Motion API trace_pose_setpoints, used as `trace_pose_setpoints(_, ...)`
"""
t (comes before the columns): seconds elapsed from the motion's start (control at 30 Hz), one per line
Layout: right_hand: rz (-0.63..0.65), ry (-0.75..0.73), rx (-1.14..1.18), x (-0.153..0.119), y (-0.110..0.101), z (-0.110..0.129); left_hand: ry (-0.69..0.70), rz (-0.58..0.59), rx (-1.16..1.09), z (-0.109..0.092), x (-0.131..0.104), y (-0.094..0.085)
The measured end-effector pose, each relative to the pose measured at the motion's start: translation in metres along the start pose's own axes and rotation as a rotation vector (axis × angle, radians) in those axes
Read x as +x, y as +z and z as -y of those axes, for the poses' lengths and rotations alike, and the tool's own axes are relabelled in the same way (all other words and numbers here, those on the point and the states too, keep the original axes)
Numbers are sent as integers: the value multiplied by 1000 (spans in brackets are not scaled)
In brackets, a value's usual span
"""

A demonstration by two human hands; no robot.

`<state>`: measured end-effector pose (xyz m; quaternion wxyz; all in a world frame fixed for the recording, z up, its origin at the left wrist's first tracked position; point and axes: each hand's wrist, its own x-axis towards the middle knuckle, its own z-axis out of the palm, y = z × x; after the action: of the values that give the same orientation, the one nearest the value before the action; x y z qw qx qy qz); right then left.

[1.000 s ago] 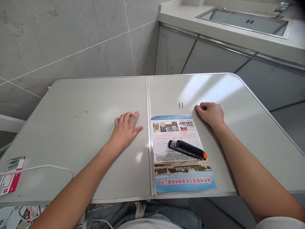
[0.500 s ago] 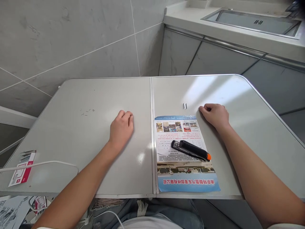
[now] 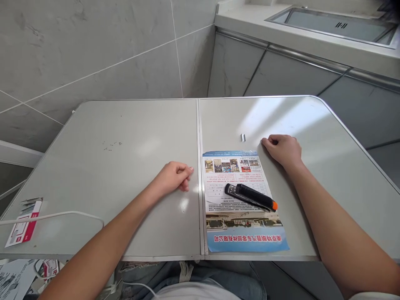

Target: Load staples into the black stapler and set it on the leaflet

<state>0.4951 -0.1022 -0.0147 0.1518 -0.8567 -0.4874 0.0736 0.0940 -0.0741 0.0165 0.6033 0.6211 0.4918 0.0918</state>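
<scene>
While no tool is gripped, the step in hand is prob. best read as a pause: L hand (image 3: pixel 174 177) and R hand (image 3: pixel 283 149) are both rested at the table (image 3: pixel 150 125), apart from the stapler (image 3: pixel 251 197). L hand is loosely curled, thumb and index brought together, w/ nothing seen btwn them; R hand is folded into a loose fist, and whether anything tiny is hidden inside can't be told. The stapler is laid slantwise on the leaflet (image 3: pixel 240 221), approx. mid-sheet, orange end to the R, metal nose to the L. A small metal strip (image 3: pixel 243 137), poss. a staple refill, is seen nr. R hand, past the leaflet's far edge. Thin dark slivers (image 3: pixel 120 143), prob. loose staples, are scattered on the table's L half.

For the stapler to be taken up, R hand would need to be uncurled and drawn back, w/ the black body grasped fr. above; the leaflet might best be steadied by L hand, as it could be dragged along. For the strip, a short sideways reach and fine pinch would be called for.
</scene>
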Motion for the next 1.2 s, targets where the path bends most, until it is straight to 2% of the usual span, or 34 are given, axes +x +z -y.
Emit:
trace_pose_setpoints(0.07,1,3,-1,0,0,1,13,-137,-1,1,2,-7)
trace_pose_setpoints(0.13,1,6,-4,0,-1,2,33,-291,8,1,6,-22)
trace_pose_setpoints(0.27,0,11,-11,-1,-2,4,-4,-537,-43,6,13,-68)
trace_pose_setpoints(0.4,-1,2,-8,-1,-1,2,66,-937,154,16,10,-109)
trace_pose_setpoints(0.43,-2,0,-8,-1,0,1,74,-978,155,16,8,-114)
trace_pose_setpoints(0.47,-4,0,-10,-1,0,1,70,-966,119,14,5,-116)
trace_pose_setpoints(0.5,-6,2,-12,0,1,0,58,-898,54,11,2,-115)
trace_pose_setpoints(0.53,-9,3,-13,0,1,0,42,-778,-21,7,0,-111)
trace_pose_setpoints(0.6,-11,4,-14,1,1,-1,11,-414,-137,-3,-5,-95)
trace_pose_setpoints(0.67,-11,6,-18,1,2,0,-43,4,-183,-13,-10,-73)
trace_pose_setpoints(0.7,-14,8,-20,1,2,0,-90,182,-187,-16,-11,-63)
trace_pose_setpoints(0.73,-16,8,-23,0,2,0,-134,308,-184,-18,-11,-54)
trace_pose_setpoints(0.8,-22,8,-28,0,2,1,-188,396,-176,-18,-10,-45)
trace_pose_setpoints(0.83,-21,7,-29,0,2,1,-197,369,-175,-16,-8,-45)
trace_pose_setpoints(0.9,-16,3,-29,0,2,1,-179,176,-181,-9,-3,-53)
trace_pose_setpoints(1.0,-12,-5,-25,0,2,0,-107,-314,-161,2,5,-79)
trace_pose_setpoints(1.07,-12,-4,-27,1,2,-1,-74,-534,-99,10,6,-100)
trace_pose_setpoints(1.2,-14,0,-37,0,2,0,-106,-982,291,29,5,-135)
